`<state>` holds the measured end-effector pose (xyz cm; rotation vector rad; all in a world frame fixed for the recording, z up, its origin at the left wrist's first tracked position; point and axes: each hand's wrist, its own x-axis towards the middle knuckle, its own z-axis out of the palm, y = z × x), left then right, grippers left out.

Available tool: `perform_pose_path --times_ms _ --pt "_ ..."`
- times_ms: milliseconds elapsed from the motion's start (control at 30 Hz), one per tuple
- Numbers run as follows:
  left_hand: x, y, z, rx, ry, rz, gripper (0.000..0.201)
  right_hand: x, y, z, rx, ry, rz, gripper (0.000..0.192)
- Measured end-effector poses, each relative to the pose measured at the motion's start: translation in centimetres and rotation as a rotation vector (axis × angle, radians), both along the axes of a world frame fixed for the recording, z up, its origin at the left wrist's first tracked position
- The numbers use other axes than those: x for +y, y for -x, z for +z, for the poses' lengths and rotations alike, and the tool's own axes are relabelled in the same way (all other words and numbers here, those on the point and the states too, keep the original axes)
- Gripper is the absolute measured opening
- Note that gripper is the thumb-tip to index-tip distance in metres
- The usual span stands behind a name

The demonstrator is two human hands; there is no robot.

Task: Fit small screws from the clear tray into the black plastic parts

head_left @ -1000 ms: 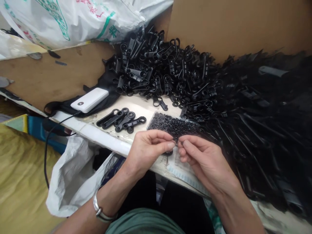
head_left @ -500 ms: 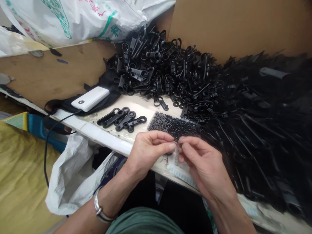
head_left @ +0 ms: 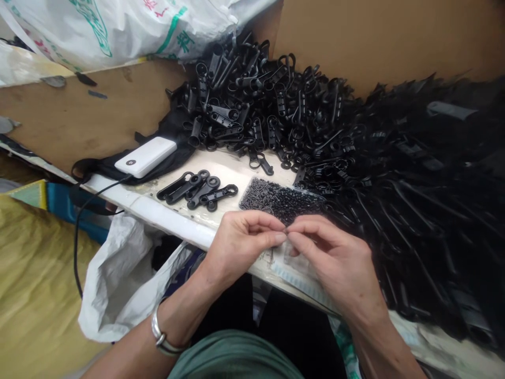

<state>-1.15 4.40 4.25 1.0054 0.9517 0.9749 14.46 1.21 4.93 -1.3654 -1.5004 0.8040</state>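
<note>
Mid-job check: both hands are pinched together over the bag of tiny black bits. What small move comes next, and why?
Probably lift the pinch clear for a look: left hand and right hand meet fingertip to fingertip over the small black parts, and whatever they hold is hidden.

Bare tabletop (head_left: 232,171) lies open between the few loose clips (head_left: 197,189) and the heaped clips (head_left: 276,116); cardboard (head_left: 374,37) walls the back.

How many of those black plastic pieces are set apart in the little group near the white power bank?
4 black plastic pieces, side by side between the white power bank and the tray of small black bits; overlaps may hide another.
</note>
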Motion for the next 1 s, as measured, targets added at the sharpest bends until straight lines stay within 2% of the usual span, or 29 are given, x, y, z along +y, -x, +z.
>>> perform_pose_path --times_ms 133,367,600,833,1000 --pt "-0.3 -0.1 0.0 0.119 -0.122 0.039 0.006 -0.8 0.2 -0.2 -0.145 0.015 -0.099 0.01" --pt "-0.7 -0.1 0.0 0.37 -0.417 0.062 0.008 -1.3 0.2 -0.2 -0.309 -0.07 -0.031 0.012" --pt "-0.9 0.1 -0.3 0.523 -0.695 0.073 0.016 -0.7 0.1 0.2 -0.28 -0.048 -0.032 0.011" --pt "-0.4 1.3 0.1 0.624 -0.778 -0.054 0.014 -0.2 0.1 0.4 -0.223 -0.028 -0.097 0.01" --pt "-0.2 3.6 -0.8 0.954 -0.956 -0.159 0.034 -0.5 -1.1 -0.6 -0.258 -0.005 -0.093 0.009"
